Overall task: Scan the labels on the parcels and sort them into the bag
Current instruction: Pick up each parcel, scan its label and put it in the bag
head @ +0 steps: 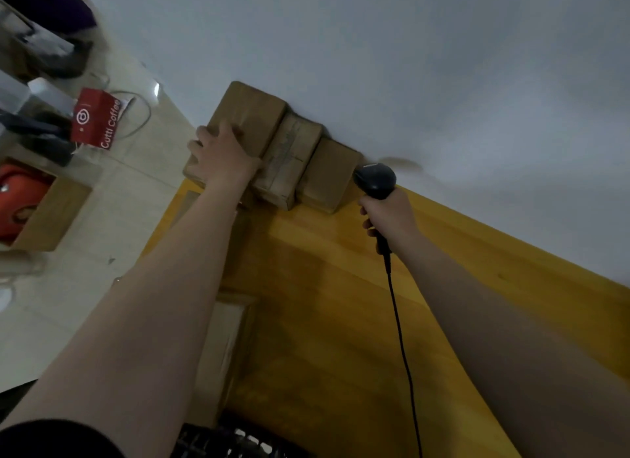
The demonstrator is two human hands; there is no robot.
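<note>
Three brown cardboard parcels stand side by side against the white wall at the far end of a yellow wooden table [334, 304]. My left hand [221, 154] lies on the leftmost parcel [252, 113], fingers curled over its near edge. The middle parcel [289, 154] and the right parcel [329, 174] are untouched. My right hand [388, 219] grips the handle of a black barcode scanner [375, 179], whose head sits right beside the right parcel. The scanner's black cable [402, 348] hangs down toward me. No label faces the camera.
On the tiled floor to the left stand a red paper coffee bag [97, 120], an open cardboard box [51, 208] holding something orange, and dark clutter. A black mesh object [238, 440] shows at the bottom edge.
</note>
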